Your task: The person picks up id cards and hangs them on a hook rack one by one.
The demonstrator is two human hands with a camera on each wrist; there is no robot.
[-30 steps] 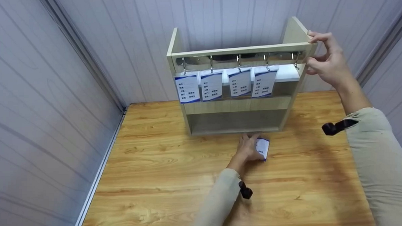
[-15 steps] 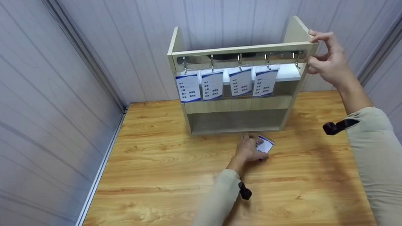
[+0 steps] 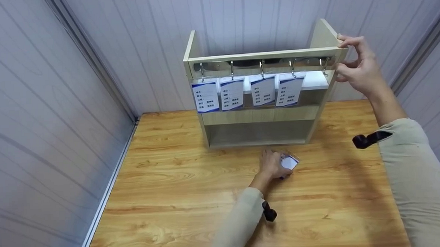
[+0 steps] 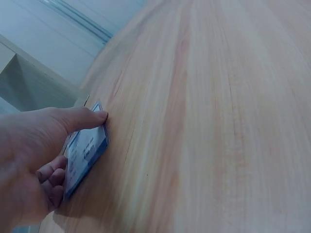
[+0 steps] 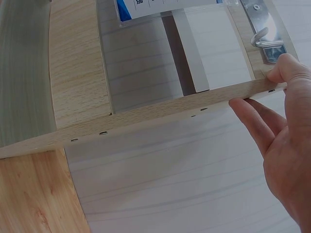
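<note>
The left hand is pinching a small badge card between thumb and curled fingers, lifting one edge off the bench. The card looks light, thin, slick and bendy, best held by its edges. The right hand is gripping the wooden rack's top right corner, steadying it.

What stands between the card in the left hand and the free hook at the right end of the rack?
Nothing visible does. The left hand pinches the card on the table; the free hook hangs bare above, with the right hand gripping the rack beside it.
</note>
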